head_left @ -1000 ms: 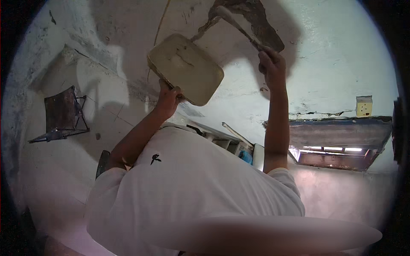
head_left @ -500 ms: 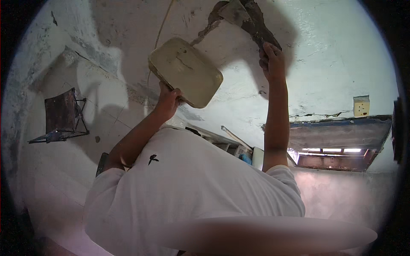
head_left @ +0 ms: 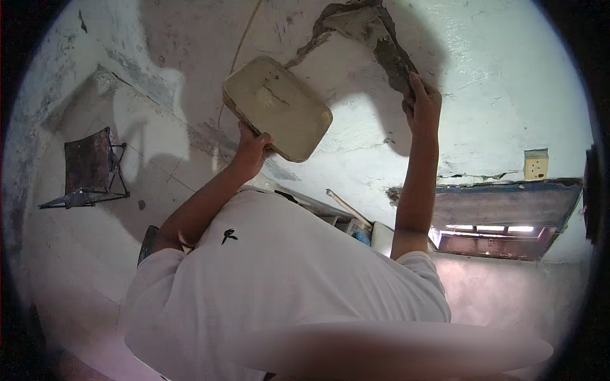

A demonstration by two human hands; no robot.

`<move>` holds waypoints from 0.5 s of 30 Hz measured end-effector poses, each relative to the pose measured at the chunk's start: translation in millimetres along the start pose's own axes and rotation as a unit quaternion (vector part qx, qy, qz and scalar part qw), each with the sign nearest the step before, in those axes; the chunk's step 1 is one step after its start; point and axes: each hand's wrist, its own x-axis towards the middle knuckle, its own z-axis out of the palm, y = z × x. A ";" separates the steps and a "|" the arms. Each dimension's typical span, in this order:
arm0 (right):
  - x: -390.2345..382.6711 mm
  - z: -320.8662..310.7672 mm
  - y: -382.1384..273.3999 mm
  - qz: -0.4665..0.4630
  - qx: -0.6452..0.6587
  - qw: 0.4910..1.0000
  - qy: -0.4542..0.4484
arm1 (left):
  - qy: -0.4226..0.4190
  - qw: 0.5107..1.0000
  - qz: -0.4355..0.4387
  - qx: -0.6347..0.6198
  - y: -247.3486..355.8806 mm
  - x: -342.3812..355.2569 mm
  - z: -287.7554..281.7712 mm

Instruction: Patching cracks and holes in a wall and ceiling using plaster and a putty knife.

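My left hand [head_left: 253,150] is closed on the near edge of a shallow, rounded rectangular beige tray [head_left: 279,111], holding it out in front of the wall. Dark streaks mark the tray's broad face. Up at the right, my right hand [head_left: 422,108] grips what looks like a putty knife [head_left: 395,66], dark and smeared, tilted toward the upper left. It lies against a rough, dark-edged damaged patch [head_left: 352,24] in the white wall. Where the tool's far end stops and the grey-brown patch begins, I cannot tell. A crack runs from the patch down toward the tray.
A dark folding chair [head_left: 89,164] stands on the tiled floor at the left. On the right, a pale socket box [head_left: 536,165] sits on the wall beside a blue-edged opening [head_left: 508,197]. A pale stick [head_left: 346,204] and other items show past my white shirt. A thin cord [head_left: 244,35] hangs above the tray.
My right hand has moved down and slightly right with the tool, uncovering more of the patch's grey-brown surface. The left hand and tray have hardly moved.
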 end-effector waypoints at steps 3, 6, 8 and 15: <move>-8.2 1.5 -9.1 -0.021 -0.028 0.999 0.010 | 0.022 1.000 -0.012 -0.002 -0.3 0.1 0.5; -10.3 -6.4 -9.9 -0.038 -0.050 0.998 0.009 | 0.021 1.000 -0.001 -0.003 0.0 -2.1 3.7; -11.6 -8.5 -9.9 -0.043 -0.057 0.997 0.005 | 0.038 0.999 -0.006 0.003 -0.2 -1.9 5.1; -8.8 6.3 -10.7 -0.067 -0.112 0.991 -0.028 | 0.021 1.000 -0.002 0.004 -3.0 -3.8 1.5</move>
